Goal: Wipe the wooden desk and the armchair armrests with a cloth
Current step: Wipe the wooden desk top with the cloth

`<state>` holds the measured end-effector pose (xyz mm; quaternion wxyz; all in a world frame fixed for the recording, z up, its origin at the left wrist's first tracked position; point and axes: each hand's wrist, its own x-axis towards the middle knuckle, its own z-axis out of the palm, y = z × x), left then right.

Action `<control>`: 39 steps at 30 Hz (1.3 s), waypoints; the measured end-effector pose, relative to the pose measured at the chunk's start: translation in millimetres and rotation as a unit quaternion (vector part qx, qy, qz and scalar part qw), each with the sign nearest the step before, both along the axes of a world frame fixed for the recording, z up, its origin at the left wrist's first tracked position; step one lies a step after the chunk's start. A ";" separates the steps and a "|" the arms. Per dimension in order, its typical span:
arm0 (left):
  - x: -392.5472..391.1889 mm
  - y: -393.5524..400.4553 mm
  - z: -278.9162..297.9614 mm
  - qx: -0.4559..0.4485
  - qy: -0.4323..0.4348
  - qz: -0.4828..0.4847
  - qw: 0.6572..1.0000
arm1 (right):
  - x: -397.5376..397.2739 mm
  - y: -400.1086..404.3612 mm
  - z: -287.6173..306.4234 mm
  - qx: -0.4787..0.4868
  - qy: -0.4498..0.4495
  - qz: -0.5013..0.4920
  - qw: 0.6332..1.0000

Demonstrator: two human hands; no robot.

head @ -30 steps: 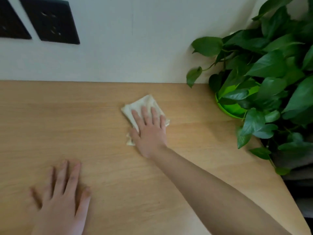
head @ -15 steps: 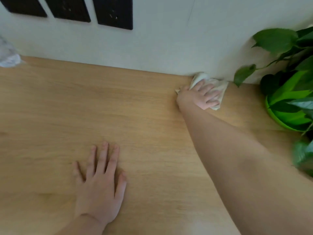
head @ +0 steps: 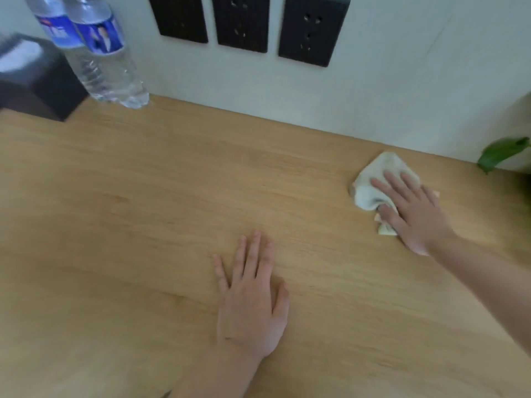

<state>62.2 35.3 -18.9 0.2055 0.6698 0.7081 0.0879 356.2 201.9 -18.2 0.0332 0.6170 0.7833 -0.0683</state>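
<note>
- Head view: the cloth is a small pale rag, crumpled, and it looks soft and light; I judge it will bunch and slide easily on the smooth wooden surface, so it is better held by pressing from above with a flat palm than by pinching one corner.
- The right hand lies on top of the cloth. Its fingers are stretched out and a little spread, pressing the cloth down, while the thumb seems to tuck a fold at the near left edge. So this hand holds the cloth by pressure, not in a closed fist.
- The cloth shows beyond and left of these fingers, near the wall, with a small corner out under the palm.
- A green plant leaf is to the right of these fingers, apart from them.
- The left hand rests flat on the bare surface, fingers extended and nearly together, holding nothing.
- Two water bottles and a dark box stand far to the left of both hands; the armchair is not visible.
</note>
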 end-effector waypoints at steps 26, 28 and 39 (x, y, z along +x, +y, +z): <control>-178.2 109.4 -1.3 0.040 0.093 -0.306 0.947 | -166.8 -185.0 2.5 0.005 0.066 -0.645 0.761; -179.2 110.5 -8.2 0.064 0.086 -0.313 0.944 | -215.6 -168.4 -5.4 0.025 0.086 -0.656 0.749; -182.3 140.1 -75.0 0.020 -0.071 -0.311 0.948 | -152.6 -339.2 1.1 -0.009 0.029 -0.308 0.951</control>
